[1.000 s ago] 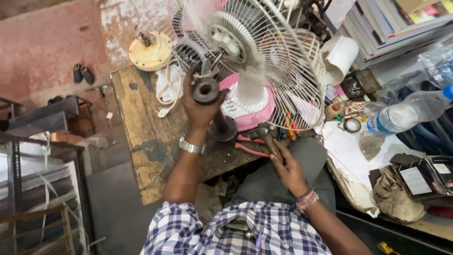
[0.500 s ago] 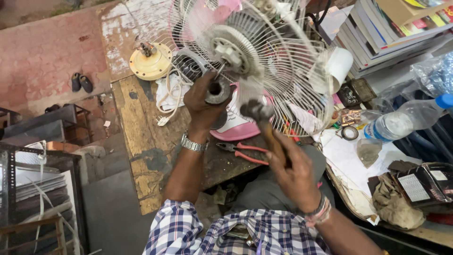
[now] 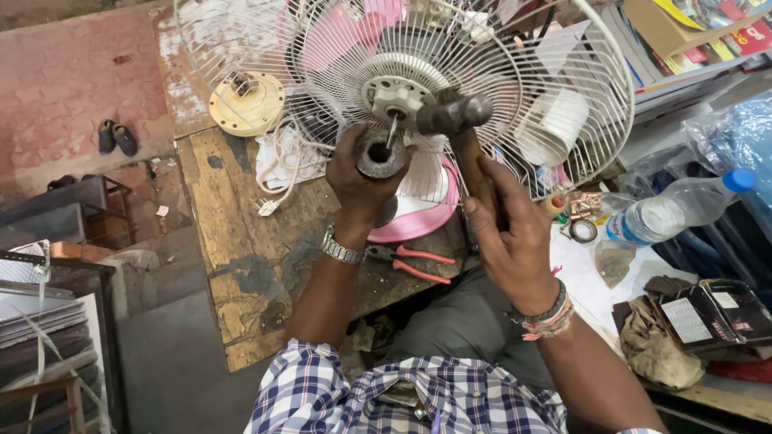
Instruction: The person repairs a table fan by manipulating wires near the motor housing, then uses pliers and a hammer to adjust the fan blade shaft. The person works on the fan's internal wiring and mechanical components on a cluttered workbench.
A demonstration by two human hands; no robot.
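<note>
- Left hand (image 3: 359,181): fingers closed around a dark metal sleeve (image 3: 379,154), held against the fan (image 3: 418,96) shaft at the hub.
- Right hand (image 3: 515,241): fingers gripping a hammer (image 3: 462,133) handle; head is just beside the hub.
- Red-handled pliers (image 3: 414,264) lie on the wooden bench (image 3: 233,265) below.

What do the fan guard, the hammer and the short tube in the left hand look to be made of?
Fan guard: thin metal wire, white-coated, going by its fine, evenly spaced spokes.
Hammer: dull dark metal head on a brown handle, probably wood.
Tube, in the left hand: grey, rough, thick-walled, likely steel or iron.
Right hand grips the hammer handle.
</note>
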